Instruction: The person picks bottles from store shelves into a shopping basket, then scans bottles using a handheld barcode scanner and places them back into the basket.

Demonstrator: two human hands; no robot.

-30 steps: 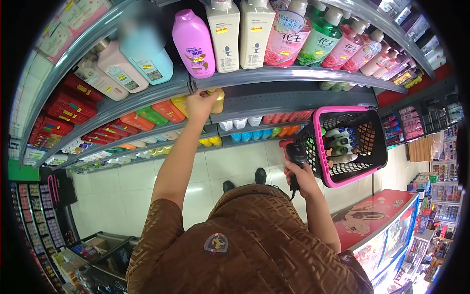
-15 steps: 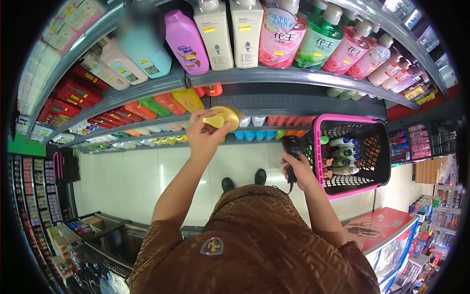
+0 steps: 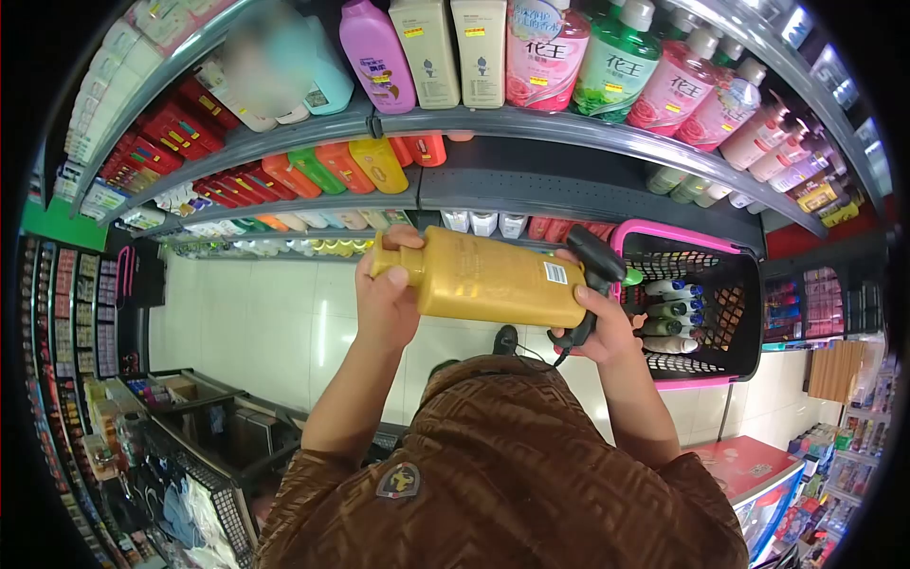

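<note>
A large gold pump bottle (image 3: pixel 498 275) lies sideways in front of me, its white barcode label facing up. My left hand (image 3: pixel 387 289) is closed around the neck and pump at the bottle's left end. At the other end, my right hand (image 3: pixel 602 327) grips a black handheld barcode scanner (image 3: pixel 595 254), its cord hanging down. The thumb of that hand rests against the bottle's base. To the right stands a black shopping basket (image 3: pixel 744 313) with a pink rim, holding several bottles (image 3: pixel 671 324) laid on their sides.
Shelves ahead carry pump bottles, among them a purple bottle (image 3: pixel 379 57) and a green bottle (image 3: pixel 616 66). A yellow bottle (image 3: pixel 379 166) stands on the lower shelf (image 3: pixel 569 180). Behind me are a red-topped cabinet (image 3: pixel 744 460) and a dark rack (image 3: pixel 237 427). Pale floor tiles (image 3: pixel 256 322) lie below.
The gold bottle, earlier seen end-on in my left hand, has turned sideways and its label shows. My right hand has raised the scanner to the bottle's base. The view has shifted slightly.
</note>
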